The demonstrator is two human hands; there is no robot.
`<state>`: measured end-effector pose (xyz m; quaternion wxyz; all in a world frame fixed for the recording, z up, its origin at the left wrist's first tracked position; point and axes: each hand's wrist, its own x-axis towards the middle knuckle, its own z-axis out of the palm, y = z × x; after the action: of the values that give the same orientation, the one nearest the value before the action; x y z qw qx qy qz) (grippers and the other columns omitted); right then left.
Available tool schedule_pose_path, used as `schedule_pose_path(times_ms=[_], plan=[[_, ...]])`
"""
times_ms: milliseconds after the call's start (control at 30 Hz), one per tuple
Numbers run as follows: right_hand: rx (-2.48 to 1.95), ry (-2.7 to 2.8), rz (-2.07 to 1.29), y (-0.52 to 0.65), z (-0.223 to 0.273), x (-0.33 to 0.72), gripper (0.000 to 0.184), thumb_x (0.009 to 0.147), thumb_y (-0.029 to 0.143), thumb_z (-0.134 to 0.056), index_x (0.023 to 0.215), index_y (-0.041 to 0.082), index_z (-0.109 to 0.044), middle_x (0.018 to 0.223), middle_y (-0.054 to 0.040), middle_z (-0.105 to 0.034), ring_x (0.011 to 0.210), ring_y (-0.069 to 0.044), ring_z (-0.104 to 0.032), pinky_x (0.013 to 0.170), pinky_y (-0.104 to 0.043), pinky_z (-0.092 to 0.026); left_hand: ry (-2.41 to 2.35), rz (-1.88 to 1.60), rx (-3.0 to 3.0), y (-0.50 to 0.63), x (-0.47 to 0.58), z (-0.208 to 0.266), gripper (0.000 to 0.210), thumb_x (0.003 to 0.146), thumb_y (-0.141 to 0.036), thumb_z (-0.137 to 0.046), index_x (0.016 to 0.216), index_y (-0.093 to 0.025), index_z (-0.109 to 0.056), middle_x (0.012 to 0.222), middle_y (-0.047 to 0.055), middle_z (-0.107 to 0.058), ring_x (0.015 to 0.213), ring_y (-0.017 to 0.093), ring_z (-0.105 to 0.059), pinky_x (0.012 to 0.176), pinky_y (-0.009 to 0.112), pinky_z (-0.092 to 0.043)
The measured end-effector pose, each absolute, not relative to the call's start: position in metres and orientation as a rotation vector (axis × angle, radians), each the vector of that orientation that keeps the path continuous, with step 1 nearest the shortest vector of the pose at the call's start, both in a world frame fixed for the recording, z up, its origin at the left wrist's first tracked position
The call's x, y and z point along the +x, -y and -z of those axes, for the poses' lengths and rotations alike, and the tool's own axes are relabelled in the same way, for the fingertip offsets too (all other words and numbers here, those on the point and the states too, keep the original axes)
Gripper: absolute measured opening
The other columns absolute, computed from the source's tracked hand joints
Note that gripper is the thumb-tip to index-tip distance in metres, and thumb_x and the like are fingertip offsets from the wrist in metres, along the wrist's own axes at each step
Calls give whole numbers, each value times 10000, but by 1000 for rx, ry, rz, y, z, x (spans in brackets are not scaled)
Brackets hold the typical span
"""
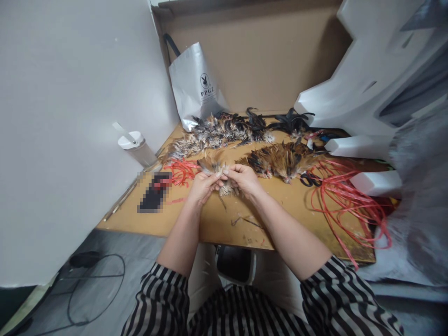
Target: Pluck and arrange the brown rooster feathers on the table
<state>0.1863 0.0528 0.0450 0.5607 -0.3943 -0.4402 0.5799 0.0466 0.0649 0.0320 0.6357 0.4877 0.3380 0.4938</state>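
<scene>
Between my two hands is a bunch of feathers point(211, 162), brown and tan on top and pale at the quill ends. My left hand point(204, 187) is closed, pinching the bunch near its base. From the other side my right hand point(246, 179) pinches the same base, with thumb and forefinger meeting the left fingertips. Pale, fluffy feathers point(229, 188) show just below the fingers. Bundles of brown feathers point(287, 161) lie to the right of my right hand. Cut red plastic strips point(182, 171) lie left of my left hand.
Mottled feather bundles point(227, 129) line the table's back, before a silver bag point(196, 84). A white-lidded cup point(138, 148) stands left, near a blurred dark object point(152, 198). Black-handled scissors point(310, 180), tangled red plastic strips point(350, 200) and white foam point(374, 183) occupy the right.
</scene>
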Motion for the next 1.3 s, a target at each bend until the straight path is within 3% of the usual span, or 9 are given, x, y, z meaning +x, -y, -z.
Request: schedule_pose_path(times_ms=[333, 800, 1300], plan=[[-1057, 1130, -1151, -57, -42, 186, 214, 568, 312, -681, 592, 137, -561, 551, 16, -566, 497, -72, -460, 513, -210, -363, -843, -1097, 1184, -67, 49, -27, 243, 608, -307, -703, 691, -81, -668, 568, 65, -625, 418, 61, -500, 409, 171, -380], [-991, 1129, -1235, -56, -42, 186, 226, 554, 302, -694, 621, 141, -549, 493, 38, -544, 437, -63, -446, 472, -201, -358, -879, -1056, 1196, -67, 50, -28, 221, 588, -287, -713, 652, -84, -654, 543, 45, -610, 432, 64, -505, 435, 180, -401], [-897, 1201, -1303, -53, -46, 194, 226, 563, 304, -695, 570, 151, -529, 482, 42, -526, 460, -77, -467, 488, -209, -377, -873, -1020, 1465, -62, 52, -33, 253, 663, -342, -647, 680, -90, -659, 513, 43, -611, 403, 93, -520, 436, 208, -430]])
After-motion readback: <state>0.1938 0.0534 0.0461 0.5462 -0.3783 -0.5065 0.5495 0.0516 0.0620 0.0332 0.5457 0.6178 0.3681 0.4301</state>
